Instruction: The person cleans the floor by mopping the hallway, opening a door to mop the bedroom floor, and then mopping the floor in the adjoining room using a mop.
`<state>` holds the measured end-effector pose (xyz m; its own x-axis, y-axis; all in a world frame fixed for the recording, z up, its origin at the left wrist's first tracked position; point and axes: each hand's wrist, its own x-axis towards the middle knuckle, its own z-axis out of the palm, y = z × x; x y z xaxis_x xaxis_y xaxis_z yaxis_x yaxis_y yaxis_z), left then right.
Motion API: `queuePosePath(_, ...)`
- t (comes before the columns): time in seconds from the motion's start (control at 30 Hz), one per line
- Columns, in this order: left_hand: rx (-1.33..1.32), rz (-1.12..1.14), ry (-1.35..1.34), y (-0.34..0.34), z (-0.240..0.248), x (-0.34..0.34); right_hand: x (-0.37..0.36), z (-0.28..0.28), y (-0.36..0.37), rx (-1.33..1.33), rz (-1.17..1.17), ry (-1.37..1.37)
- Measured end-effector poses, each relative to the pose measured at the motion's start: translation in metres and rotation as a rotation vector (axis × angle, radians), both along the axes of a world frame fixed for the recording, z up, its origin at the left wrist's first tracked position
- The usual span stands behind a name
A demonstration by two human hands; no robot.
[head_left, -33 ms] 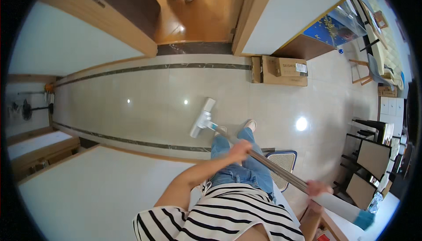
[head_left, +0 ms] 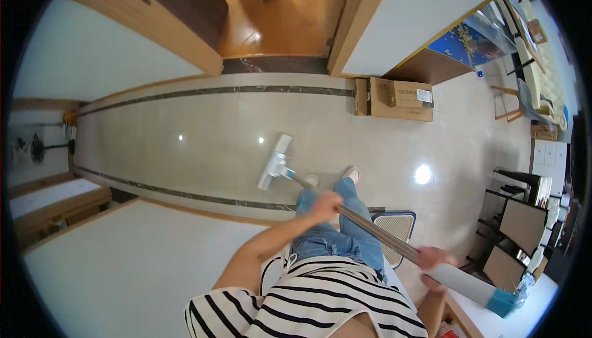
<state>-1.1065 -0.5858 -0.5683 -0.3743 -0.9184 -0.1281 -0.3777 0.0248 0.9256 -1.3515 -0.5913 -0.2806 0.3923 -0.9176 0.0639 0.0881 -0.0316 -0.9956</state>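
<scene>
On the glossy beige tile floor (head_left: pixel 185 113), a white bar-shaped floor head (head_left: pixel 274 162) sits slightly farther left than in the prior frame. Left hand (head_left: pixel 325 207), blurred, is closed round a slim grey metallic pole (head_left: pixel 377 232). Brown cardboard boxes (head_left: pixel 377 100) stand well apart from the head. Right hand (head_left: pixel 436 267) wraps the lower end of a thick white tube (head_left: pixel 465 281), teal-capped. Both hands have shifted left with the tool; apparently one leftward stroke, grips unchanged.
</scene>
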Motion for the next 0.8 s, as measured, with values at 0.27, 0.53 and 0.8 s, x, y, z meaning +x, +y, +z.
queuePosePath(0.27,0.04,0.409,-0.501,0.048,-0.101,0.19,0.127,-0.132,-0.026,0.49,0.505,-0.141)
queuePosePath(0.53,0.207,0.417,-0.702,0.044,-0.118,0.141,0.085,-0.143,-0.048,0.158,0.625,-0.102)
queuePosePath(0.8,0.063,0.001,-0.474,-0.032,-0.089,-0.22,-0.242,-0.057,-0.05,0.099,0.252,0.469)
